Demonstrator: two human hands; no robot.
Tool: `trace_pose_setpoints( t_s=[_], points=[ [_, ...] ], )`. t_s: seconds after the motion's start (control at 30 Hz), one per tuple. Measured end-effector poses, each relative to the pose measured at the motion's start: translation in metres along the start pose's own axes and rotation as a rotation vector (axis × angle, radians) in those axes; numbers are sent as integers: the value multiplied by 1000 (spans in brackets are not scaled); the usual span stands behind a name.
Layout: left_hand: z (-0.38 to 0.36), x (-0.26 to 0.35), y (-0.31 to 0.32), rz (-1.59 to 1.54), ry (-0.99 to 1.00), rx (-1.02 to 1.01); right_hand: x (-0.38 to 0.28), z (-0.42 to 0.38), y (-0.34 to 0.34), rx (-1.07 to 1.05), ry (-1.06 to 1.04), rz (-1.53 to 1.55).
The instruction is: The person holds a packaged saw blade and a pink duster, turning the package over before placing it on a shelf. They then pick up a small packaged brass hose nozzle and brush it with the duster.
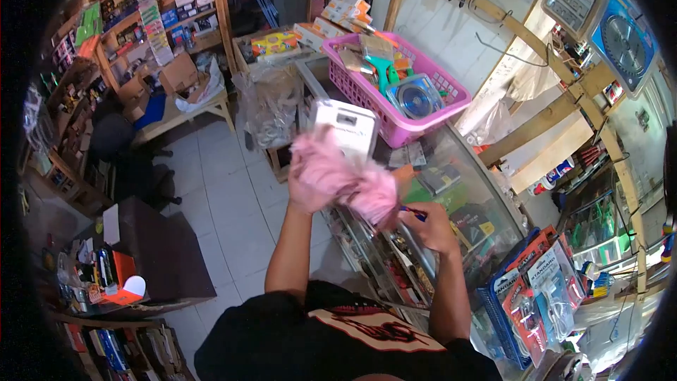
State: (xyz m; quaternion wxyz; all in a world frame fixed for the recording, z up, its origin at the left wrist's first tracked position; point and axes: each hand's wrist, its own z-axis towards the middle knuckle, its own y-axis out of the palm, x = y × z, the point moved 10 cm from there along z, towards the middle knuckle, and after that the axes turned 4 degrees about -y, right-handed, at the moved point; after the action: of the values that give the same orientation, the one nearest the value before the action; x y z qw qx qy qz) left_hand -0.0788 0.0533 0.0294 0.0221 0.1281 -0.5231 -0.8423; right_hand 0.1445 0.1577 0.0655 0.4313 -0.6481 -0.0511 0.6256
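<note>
My left hand (310, 187) is raised in front of me and grips a white boxed item (347, 130). A fluffy pink duster (345, 176) lies blurred across that hand and the box. My right hand (431, 226) holds the duster's blue handle (412, 212) just above the glass display counter (458, 197). Both forearms reach up from the bottom of the view.
A pink basket (423, 127) with packaged goods stands on the counter's far end. Blister-packed tools (543, 296) hang in a blue rack at the right. Wooden shelves (169, 21) with boxes line the back left. A dark desk (162, 254) with clutter sits at the lower left, beside the tiled floor (226, 204).
</note>
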Motion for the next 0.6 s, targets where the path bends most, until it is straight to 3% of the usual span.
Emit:
trace_pose_setpoints(
  t_s=[0.07,0.1,0.2,0.23,0.33,0.37,0.47,0.5,0.6],
  points=[
    [-2,9,-10,584,33,108,6,-2,-10,125,59,12],
    [-1,6,-7,582,3,64,-3,-1,-12,128,-51,5],
    [1,6,-16,626,24,234,4,-2,-10,44,-2,-43],
    [1,-5,3,643,15,110,4,-3,-12,89,4,-30],
    [3,-5,-8,657,-29,93,1,-1,-14,140,8,-19],
    [2,1,-22,739,0,195,-3,0,-12,105,-5,-27],
    [6,-2,-30,697,-42,160,-2,1,-7,171,11,-7],
    [6,1,-43,482,-65,90,1,-1,-10,223,25,6],
    [9,-4,-48,586,-60,181,-6,0,-7,110,-43,9]
  ],
)
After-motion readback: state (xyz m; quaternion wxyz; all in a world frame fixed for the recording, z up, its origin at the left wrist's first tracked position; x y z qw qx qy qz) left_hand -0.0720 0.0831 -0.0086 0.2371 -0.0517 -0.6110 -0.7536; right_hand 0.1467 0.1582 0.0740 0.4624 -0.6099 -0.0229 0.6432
